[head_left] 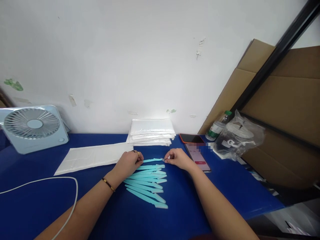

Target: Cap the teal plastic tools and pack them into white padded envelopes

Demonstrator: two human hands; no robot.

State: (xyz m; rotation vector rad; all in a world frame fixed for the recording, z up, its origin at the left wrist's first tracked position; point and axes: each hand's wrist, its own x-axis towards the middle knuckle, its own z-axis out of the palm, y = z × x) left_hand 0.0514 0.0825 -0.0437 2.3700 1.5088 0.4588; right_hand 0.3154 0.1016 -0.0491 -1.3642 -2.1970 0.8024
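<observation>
My left hand (131, 160) is closed in a pinch on the handle end of a turquoise eyebrow razor (151, 160), held level over the blue table. At its blade end my right hand (176, 158) is pinched closed, with a small whitish piece (169, 157) between the fingertips. What that piece is, I cannot make out; it may be a blade cover. Just below the hands, several more eyebrow razors (145, 183) lie fanned out on the table, their pale blade ends pointing right. My left wrist and fingers cover some of their handles.
Behind my hands a stack of white padded mailers (152, 130) rests against the wall, and one long white sleeve (92, 156) lies to the left. A fan (35, 128) stands far left, near a white cable (50, 177). Two phones (200, 157), a bottle (217, 128) and a bagged container (237, 136) are right.
</observation>
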